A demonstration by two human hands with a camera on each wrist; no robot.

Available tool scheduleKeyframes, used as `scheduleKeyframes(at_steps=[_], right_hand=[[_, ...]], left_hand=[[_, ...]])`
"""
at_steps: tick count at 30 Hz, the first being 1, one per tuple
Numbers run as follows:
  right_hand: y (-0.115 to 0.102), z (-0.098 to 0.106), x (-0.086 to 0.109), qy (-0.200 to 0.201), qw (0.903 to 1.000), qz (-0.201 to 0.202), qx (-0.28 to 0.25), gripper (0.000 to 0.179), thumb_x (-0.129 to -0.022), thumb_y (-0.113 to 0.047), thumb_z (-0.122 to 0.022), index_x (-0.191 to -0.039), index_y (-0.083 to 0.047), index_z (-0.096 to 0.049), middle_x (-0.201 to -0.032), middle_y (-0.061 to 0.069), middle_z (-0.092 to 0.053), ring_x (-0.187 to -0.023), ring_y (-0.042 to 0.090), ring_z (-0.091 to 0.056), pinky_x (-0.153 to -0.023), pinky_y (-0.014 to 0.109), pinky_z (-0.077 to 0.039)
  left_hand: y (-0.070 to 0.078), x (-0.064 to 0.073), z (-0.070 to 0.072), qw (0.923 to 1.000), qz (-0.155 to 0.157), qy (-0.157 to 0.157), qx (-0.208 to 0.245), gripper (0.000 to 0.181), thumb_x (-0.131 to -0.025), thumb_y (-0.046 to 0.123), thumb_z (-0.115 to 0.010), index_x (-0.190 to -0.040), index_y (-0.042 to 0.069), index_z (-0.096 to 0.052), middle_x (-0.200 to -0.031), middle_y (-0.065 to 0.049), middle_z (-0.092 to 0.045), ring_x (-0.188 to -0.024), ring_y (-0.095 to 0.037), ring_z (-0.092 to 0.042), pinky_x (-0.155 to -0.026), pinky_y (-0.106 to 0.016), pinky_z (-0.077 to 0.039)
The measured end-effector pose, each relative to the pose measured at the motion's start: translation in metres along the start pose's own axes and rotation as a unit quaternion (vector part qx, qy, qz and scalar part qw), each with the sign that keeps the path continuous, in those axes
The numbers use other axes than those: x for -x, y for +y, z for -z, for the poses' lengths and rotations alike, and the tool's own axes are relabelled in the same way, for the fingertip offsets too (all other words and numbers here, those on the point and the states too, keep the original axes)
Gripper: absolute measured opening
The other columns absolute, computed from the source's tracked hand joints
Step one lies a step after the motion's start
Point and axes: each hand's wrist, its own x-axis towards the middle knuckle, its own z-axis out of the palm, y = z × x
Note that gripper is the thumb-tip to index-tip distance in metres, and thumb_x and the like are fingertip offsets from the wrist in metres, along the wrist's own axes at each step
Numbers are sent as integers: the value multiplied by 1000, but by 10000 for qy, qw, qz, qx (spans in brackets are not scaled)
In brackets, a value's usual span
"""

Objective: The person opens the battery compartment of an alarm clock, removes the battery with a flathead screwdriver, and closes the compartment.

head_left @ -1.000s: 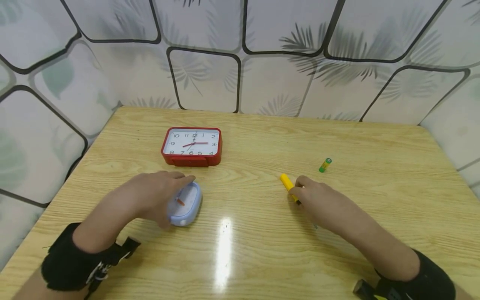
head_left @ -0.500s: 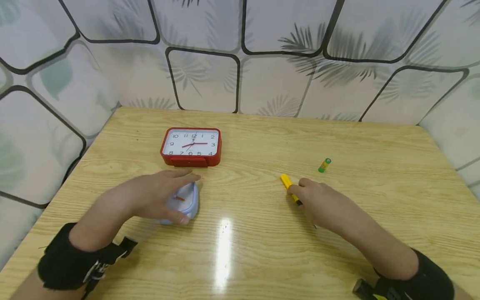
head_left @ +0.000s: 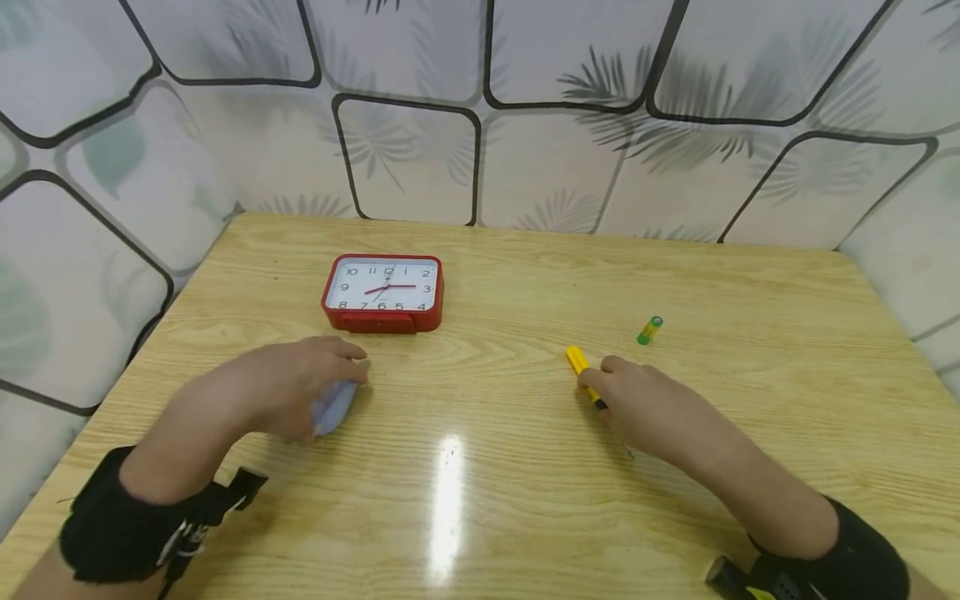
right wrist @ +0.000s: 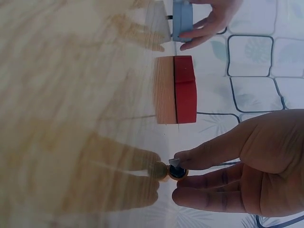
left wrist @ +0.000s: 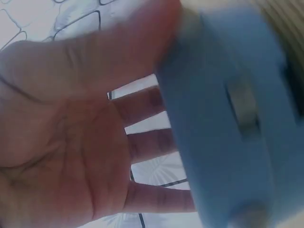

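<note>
My left hand grips a light-blue alarm clock at the left of the table, its thumb on the near side and fingers over the far side. Most of the clock is hidden under the hand. In the left wrist view the blue casing is blurred and shows a small greyish switch and a knob. To the right, my right hand pinches a yellow-handled screwdriver between thumb and fingers, low over the table. The right wrist view shows the screwdriver end-on, with its metal tip towards the camera.
A red rectangular alarm clock lies face up behind my left hand. One small green-and-yellow battery is on the wooden table beyond my right hand. A patterned wall borders the table's far edge.
My left hand has moved left with the blue clock, tilting it so its face no longer shows. The screwdriver has shifted very slightly right; my right hand has otherwise stayed in place.
</note>
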Motion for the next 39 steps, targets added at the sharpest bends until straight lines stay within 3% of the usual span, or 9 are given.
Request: scheduleKeyframes(at_steps=[5, 11, 14, 17, 21, 24, 26, 32, 39], right_hand=[[2, -1, 1, 50, 10000, 26, -3, 37, -84, -7, -78, -120, -7, -67, -95, 7, -62, -68, 10, -57, -58, 23, -52], [3, -2, 2, 229, 9996, 136, 79, 36, -83, -7, -79, -118, -7, -68, -93, 7, -62, -66, 10, -56, -57, 22, -52], [4, -2, 1, 254, 9995, 130, 102, 36, -83, -7, -79, -118, -7, -68, -93, 7, -62, -66, 10, -57, -56, 22, -52], [4, -2, 1, 222, 9996, 126, 132, 36, -84, -8, -79, -119, -7, -68, -93, 7, -62, -67, 11, -58, -56, 22, -52], [4, -3, 1, 199, 9996, 122, 133, 37, -83, -8, -79, -119, -7, -68, -93, 7, -62, -67, 11, -58, -57, 22, -52], [3, -3, 1, 181, 9997, 87, 105, 37, -84, -8, -79, -118, -7, -68, -93, 7, -61, -67, 11, -58, -57, 23, -52], [3, -3, 1, 165, 9998, 47, 97, 36, -84, -8, -79, -118, -7, -68, -93, 6, -61, -68, 11, -58, -57, 23, -52], [3, -3, 0, 145, 9996, 46, 226, 35, -84, -9, -79, -118, -7, -68, -93, 7, -61, -70, 11, -58, -59, 25, -53], [3, -3, -1, 116, 9995, 66, 289, 35, -85, -11, -79, -117, -6, -68, -92, 7, -61, -68, 11, -57, -58, 24, -52]], left_hand=[[-4, -1, -2, 9982, -80, 226, -541, 56, -68, -4, -83, -120, 14, -70, -136, -14, -60, -131, -51, -48, -96, -61, -50], [-4, -2, -2, 9983, -32, 236, -524, 47, -72, -9, -72, -114, 10, -70, -132, -17, -62, -127, -45, -53, -100, -56, -48], [-1, -4, -1, 9983, 105, 293, -484, 43, -75, -7, -70, -116, 4, -68, -133, -21, -60, -123, -41, -56, -100, -54, -49], [3, -5, 0, 9976, 468, 319, -400, 42, -80, 1, -72, -122, 1, -65, -137, -23, -56, -124, -42, -55, -98, -55, -50], [9, -8, 1, 9927, 699, 932, -325, 38, -86, 10, -73, -121, 0, -65, -137, -21, -56, -123, -39, -56, -93, -56, -52], [10, -14, -1, 9847, 535, 1608, -404, 40, -88, 14, -72, -123, -4, -63, -139, -23, -54, -125, -40, -54, -97, -55, -50], [9, -18, -3, 9800, 391, 1888, -491, 48, -89, 16, -73, -129, -6, -59, -143, -24, -50, -129, -42, -51, -103, -56, -46], [9, -23, -11, 9830, 433, 1648, -681, 67, -94, 23, -66, -149, -6, -39, -157, -25, -34, -146, -43, -32, -116, -60, -30], [8, -22, -11, 9875, 494, 1316, -713, 71, -97, 28, -62, -153, -4, -33, -158, -24, -35, -145, -42, -34, -117, -60, -28]])
